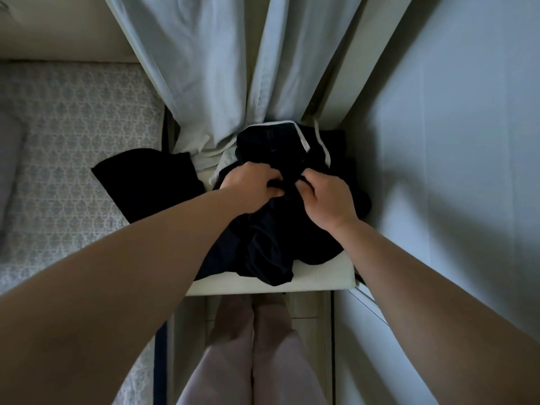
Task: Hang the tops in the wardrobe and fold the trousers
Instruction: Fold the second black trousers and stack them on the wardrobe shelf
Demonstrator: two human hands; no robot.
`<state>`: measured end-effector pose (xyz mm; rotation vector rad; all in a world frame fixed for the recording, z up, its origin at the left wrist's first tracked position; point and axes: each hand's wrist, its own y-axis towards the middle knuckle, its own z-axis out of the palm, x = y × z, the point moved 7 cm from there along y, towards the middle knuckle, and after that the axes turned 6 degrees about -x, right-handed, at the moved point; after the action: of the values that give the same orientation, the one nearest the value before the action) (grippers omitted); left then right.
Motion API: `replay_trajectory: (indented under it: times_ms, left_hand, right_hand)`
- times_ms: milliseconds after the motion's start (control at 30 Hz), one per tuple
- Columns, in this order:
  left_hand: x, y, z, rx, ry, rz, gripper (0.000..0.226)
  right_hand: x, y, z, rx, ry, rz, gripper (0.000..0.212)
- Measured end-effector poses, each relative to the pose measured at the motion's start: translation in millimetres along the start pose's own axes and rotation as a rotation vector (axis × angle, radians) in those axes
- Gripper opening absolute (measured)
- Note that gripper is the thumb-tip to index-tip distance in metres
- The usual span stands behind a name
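Note:
A heap of dark clothes (271,244) lies on a small white table (315,280) in front of me. My left hand (251,185) and my right hand (327,197) both grip bunched dark fabric at the middle of the heap, fingers curled into the cloth. Behind my hands a dark garment with white piping (280,141) sits at the back of the pile. Another black garment (149,182) spreads from the table onto the bed at the left. In the dim light I cannot tell which pieces are tops or trousers.
A bed with a patterned grey cover (67,159) fills the left side. Pale curtains (222,68) hang down behind the table. A light wall or wardrobe panel (455,171) stands close on the right. My legs (257,352) stand below the table edge.

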<state>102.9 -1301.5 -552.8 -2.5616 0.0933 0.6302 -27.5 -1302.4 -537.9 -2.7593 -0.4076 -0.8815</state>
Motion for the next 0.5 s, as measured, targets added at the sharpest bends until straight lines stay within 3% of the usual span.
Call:
replay_trajectory:
  times_ms: [100, 200, 333, 400, 500]
  left_hand:
    - [-8.7, -21.9, 4.8, 0.137, -0.032, 0.046, 0.035]
    - [-10.9, -48.3, 18.3, 0.265, -0.065, 0.033, 0.033]
    - [-16.4, -72.5, 35.1, 0.294, -0.099, 0.019, 0.036]
    - [-18.6, -81.6, 42.3, 0.305, -0.107, 0.025, 0.036]
    - [-18.3, -91.4, 51.4, 0.344, -0.160, 0.042, 0.032]
  right_hand:
    - [-15.1, -11.3, -4.9, 0.025, 0.094, 0.207, 0.042]
    - [-40.2, -20.0, 4.8, 0.097, 0.103, 0.497, 0.036]
    - [-40.8, -26.9, 30.6, 0.276, 0.014, 0.729, 0.077]
    - [-35.3, -28.2, 42.5, 0.401, -0.112, 0.745, 0.066]
    - [-32.1, -29.8, 50.7, 0.439, -0.291, 0.693, 0.030]
